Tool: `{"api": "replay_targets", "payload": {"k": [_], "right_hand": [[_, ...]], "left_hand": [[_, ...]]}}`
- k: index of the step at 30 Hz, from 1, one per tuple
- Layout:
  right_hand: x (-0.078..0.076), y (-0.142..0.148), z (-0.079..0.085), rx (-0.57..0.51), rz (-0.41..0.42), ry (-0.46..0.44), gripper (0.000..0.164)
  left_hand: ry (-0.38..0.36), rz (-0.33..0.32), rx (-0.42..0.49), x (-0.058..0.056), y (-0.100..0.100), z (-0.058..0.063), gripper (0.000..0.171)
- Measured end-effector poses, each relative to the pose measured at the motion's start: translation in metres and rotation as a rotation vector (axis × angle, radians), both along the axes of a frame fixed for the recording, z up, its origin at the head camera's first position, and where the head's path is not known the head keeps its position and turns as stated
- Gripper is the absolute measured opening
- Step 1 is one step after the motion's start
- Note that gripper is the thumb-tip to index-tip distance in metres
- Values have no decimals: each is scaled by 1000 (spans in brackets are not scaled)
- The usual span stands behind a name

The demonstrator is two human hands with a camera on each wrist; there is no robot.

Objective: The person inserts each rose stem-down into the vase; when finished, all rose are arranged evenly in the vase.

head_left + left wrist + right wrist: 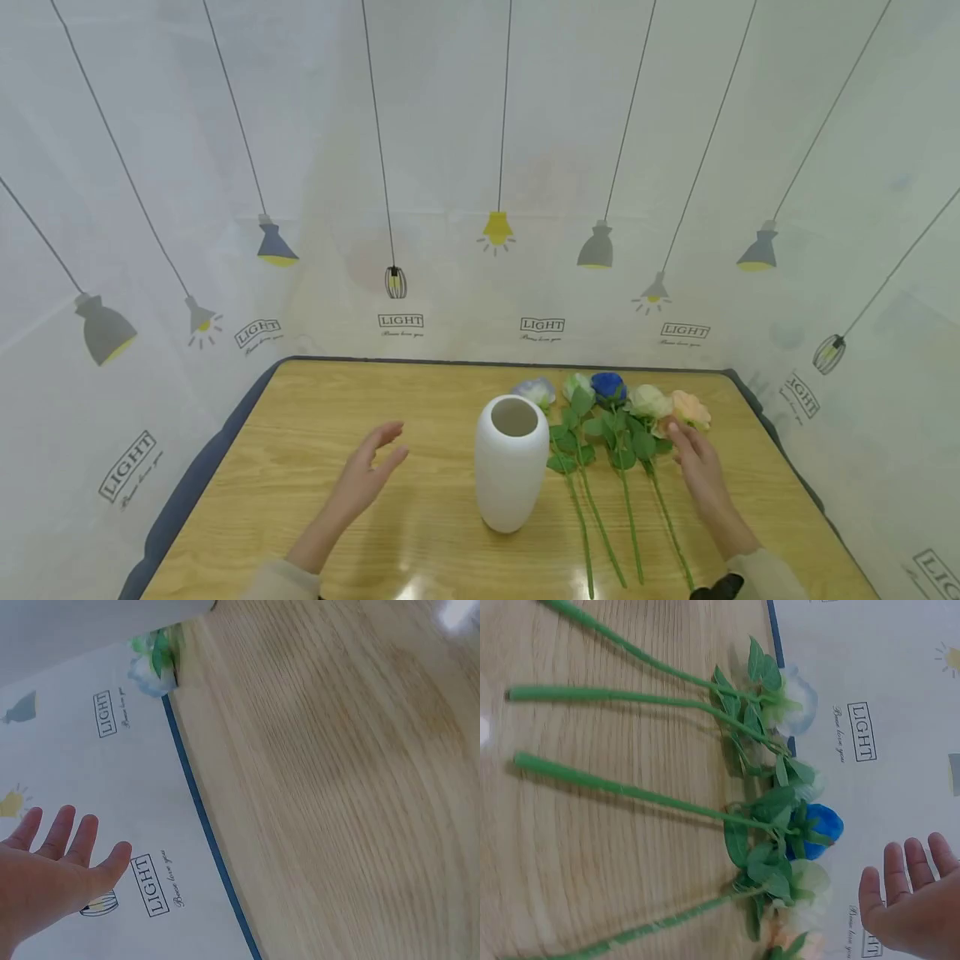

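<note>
Head view: left hand (365,473) spread and empty, right hand (701,472) unclenched near a peach flower (692,408), probably best pinched gently below the petals.

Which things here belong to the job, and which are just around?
Likely the job:
- peach flower, at the right hand
- cream flower, blue flower, green-white flower, lilac-white flower, alongside
- white vase, between right hand and left hand

Just around:
- wooden table
- lamp-printed backdrop
</note>
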State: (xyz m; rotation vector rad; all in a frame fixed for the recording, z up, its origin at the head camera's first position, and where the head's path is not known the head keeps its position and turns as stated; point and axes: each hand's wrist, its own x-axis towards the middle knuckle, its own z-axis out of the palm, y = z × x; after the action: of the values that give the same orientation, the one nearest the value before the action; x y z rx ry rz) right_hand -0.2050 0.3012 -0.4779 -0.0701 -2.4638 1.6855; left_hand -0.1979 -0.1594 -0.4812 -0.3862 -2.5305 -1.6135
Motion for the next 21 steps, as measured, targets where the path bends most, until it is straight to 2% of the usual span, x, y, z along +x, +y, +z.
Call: {"api": "replay_targets", "payload": {"k": [1, 3, 4, 6, 7, 10, 11, 14, 17, 19, 21], "right_hand": [[-5, 5, -11, -79, 20, 8, 56], [-9, 6, -21, -164, 25, -38, 57], [-13, 11, -32, -220, 47, -36, 52], [-15, 10, -40, -265, 56, -64, 51], [-15, 8, -42, -269, 66, -72, 50], [-11, -5, -40, -236, 23, -117, 51], [-7, -13, -33, -196, -2, -152, 56], [-7, -24, -34, -144, -28, -209, 56], [-7, -34, -34, -107, -19, -269, 59], [-6, -39, -36, -109, -12, -297, 58], [-6, -44, -37, -108, -2, -314, 54]], "left_hand": [[-15, -5, 26, 2, 3, 0, 46], [-35, -20, 62, 4, 9, 1, 44], [-46, -27, 79, 5, 12, 1, 43], [-61, -45, 94, 7, 18, 3, 43], [-67, -52, 100, 8, 21, 3, 43], [-65, -76, 103, 9, 29, 7, 44], [-59, -84, 99, 10, 31, 8, 45], [-44, -106, 90, 11, 37, 12, 48], [-30, -126, 76, 12, 43, 17, 50], [-35, -138, 71, 14, 47, 24, 51], [-57, -152, 67, 19, 52, 37, 51]]}}
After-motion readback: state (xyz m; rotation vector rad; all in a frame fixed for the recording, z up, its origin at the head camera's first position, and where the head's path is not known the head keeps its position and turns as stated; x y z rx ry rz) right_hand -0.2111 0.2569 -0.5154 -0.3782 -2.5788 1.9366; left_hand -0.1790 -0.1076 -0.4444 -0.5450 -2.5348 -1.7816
